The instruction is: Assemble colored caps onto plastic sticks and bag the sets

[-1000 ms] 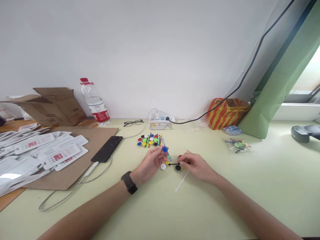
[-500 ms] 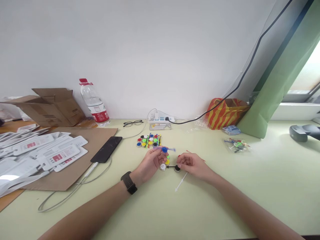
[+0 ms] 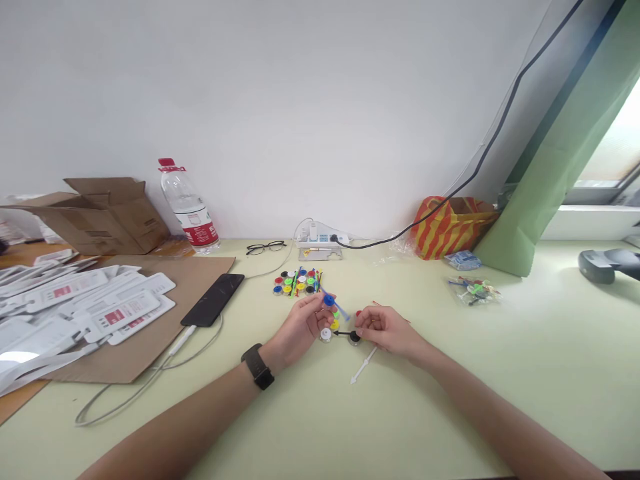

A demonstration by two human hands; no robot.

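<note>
My left hand (image 3: 311, 319) is closed, pinching a small blue spinner (image 3: 329, 301), a round disc with a blue arrow across it, above the table. My right hand (image 3: 383, 325) has its fingers curled together beside a black disc (image 3: 355, 337) with a black arrow; whether anything is between them I cannot tell. Under and between the hands lie a white disc (image 3: 325, 335), a yellow disc (image 3: 335, 325) and a partly covered red disc. A white arrow (image 3: 363, 367) lies on the table below my right hand, and a red arrow sticks out behind it.
Several coloured discs and arrows (image 3: 298, 283) lie grouped behind my left hand. A bag of arrows (image 3: 474, 291) is at right. Further left are a phone (image 3: 213, 300) on a cable, a water bottle (image 3: 194, 212) and cardboard with white tags (image 3: 117, 313). A power strip (image 3: 323, 240) stands against the wall.
The blue arrow on the spinner has turned from nearly level to a slant, its right end now lower. Both hands stay almost where they were.
</note>
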